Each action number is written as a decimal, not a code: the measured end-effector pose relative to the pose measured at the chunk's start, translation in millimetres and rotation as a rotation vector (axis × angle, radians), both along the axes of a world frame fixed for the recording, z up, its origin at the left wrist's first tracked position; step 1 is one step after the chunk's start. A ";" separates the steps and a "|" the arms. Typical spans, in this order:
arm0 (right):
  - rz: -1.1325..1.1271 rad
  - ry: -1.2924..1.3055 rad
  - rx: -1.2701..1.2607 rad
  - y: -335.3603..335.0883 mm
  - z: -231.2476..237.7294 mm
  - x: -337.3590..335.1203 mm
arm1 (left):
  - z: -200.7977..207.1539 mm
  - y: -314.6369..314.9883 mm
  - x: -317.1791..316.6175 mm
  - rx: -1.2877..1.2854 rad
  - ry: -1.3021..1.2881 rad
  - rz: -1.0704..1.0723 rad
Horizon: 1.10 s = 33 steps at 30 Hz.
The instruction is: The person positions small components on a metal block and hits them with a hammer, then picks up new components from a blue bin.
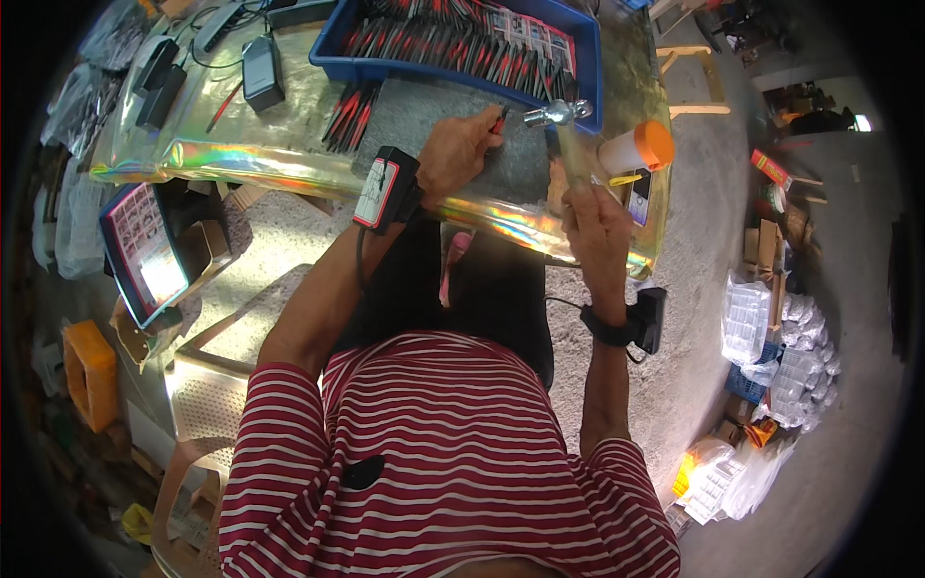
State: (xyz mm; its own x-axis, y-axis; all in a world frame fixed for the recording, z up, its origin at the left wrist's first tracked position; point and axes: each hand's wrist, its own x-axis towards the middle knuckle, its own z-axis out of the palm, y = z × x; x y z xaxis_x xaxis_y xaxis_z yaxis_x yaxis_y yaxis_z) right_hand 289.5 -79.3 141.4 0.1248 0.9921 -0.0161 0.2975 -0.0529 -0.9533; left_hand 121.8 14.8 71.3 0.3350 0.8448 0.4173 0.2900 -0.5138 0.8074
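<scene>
My right hand (599,226) is wrapped round the handle of a hammer, whose shiny metal head (559,113) is raised near the front right corner of a blue tray (332,67). My left hand (458,154) is closed over a grey slab (409,111), pinching a small dark piece with red on it (499,119); its exact kind is too small to tell. Several slim red-and-black pieces (352,118) lie beside the slab's left edge. Many similar pieces stand in rows inside the tray, along with a printed card (530,37).
A white jar with an orange lid (653,144) stands right of the hammer. Black devices with cables (261,72) lie on the left of the shiny-covered table (289,164). A plastic chair (207,395) stands at my left. Plastic-wrapped packs (800,371) lie on the floor at right.
</scene>
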 end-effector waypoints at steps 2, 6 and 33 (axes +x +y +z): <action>0.013 -0.098 0.123 -2.9 16.5 -5.6 | -2.5 0.4 -1.1 0.126 0.036 0.018; 0.068 -0.373 0.256 -5.9 39.4 -4.5 | 0.9 0.3 -0.7 0.142 0.043 -0.008; -0.060 -0.639 0.564 -19.0 79.3 -22.5 | 2.4 -0.7 0.4 0.199 0.054 -0.006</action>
